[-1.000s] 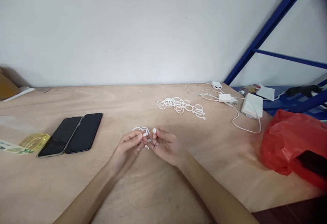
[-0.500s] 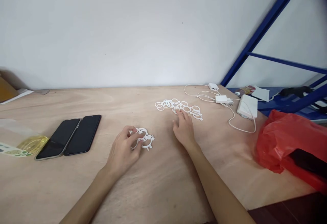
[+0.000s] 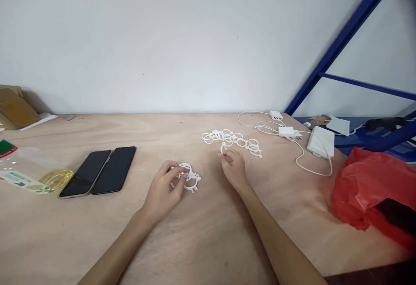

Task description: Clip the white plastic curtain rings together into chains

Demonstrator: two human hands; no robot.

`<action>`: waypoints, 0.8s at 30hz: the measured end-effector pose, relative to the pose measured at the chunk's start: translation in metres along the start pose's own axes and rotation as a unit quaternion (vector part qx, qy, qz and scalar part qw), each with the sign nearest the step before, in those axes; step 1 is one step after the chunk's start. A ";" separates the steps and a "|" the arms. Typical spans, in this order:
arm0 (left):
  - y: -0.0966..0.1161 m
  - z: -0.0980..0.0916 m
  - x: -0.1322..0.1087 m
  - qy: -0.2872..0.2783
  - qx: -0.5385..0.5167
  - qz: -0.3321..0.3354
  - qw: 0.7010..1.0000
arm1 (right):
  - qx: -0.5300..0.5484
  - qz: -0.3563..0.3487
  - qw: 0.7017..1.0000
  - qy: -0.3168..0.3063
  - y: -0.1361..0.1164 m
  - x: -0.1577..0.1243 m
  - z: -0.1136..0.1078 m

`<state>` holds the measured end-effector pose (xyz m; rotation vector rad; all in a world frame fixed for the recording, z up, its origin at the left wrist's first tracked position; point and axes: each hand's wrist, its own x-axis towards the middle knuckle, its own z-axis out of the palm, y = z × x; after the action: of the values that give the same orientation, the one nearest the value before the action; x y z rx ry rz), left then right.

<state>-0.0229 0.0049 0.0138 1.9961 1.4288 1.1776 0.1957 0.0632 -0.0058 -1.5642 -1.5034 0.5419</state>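
Observation:
My left hand (image 3: 168, 185) is closed, thumb and fingers pinching a small bunch of linked white plastic rings (image 3: 192, 184) at the middle of the table. Small tabs stick out from these rings. Further right, my right hand (image 3: 234, 168) pinches a single white plastic ring (image 3: 223, 147), lifted slightly and tilted up. Just beyond it lies a loose spread of several more white rings (image 3: 241, 142), flat on the wood and partly overlapping. My fingers hide part of the rings in both hands.
Two dark phones (image 3: 113, 170) lie side by side at left, beside a clear bag with yellow contents (image 3: 56, 178). A cardboard box (image 3: 17, 107) stands at the far left. White cables and a charger (image 3: 286, 131) lie at back right, near a red plastic bag (image 3: 370, 185).
My right hand has picked a ring off the near edge of the spread and drawn it slightly back. My left hand keeps its hold on the bunch. The view has shifted a little left.

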 end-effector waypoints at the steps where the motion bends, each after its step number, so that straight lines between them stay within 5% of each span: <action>1: 0.002 -0.001 0.001 0.002 -0.022 -0.015 1.000 | 0.106 0.018 0.994 -0.037 -0.006 -0.004 0.002; 5: 0.011 -0.003 0.004 0.003 -0.106 -0.085 0.991 | 0.428 0.094 0.858 -0.267 -0.035 -0.025 0.008; 8: 0.017 -0.003 0.006 -0.044 -0.207 -0.124 0.969 | 0.504 0.117 0.760 -0.394 -0.046 -0.038 0.010; 10: 0.019 -0.004 0.007 -0.077 -0.279 -0.135 0.948 | 0.523 0.134 0.723 -0.430 -0.048 -0.042 0.011; 14: 0.020 -0.008 0.009 -0.117 -0.364 -0.139 0.914 | 0.536 0.155 0.698 -0.449 -0.049 -0.041 0.009; 20: 0.021 -0.015 0.008 -0.238 -0.403 -0.157 0.870 | 0.467 0.171 0.754 -0.428 -0.053 -0.039 0.003; 24: 0.023 -0.010 0.005 -0.235 -0.517 -0.207 0.797 | 0.499 0.204 0.729 -0.422 -0.055 -0.046 0.008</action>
<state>-0.0175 -0.0012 0.0385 1.0017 0.6340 0.8551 0.1502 0.0158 0.0233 -0.7083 -1.0143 2.1288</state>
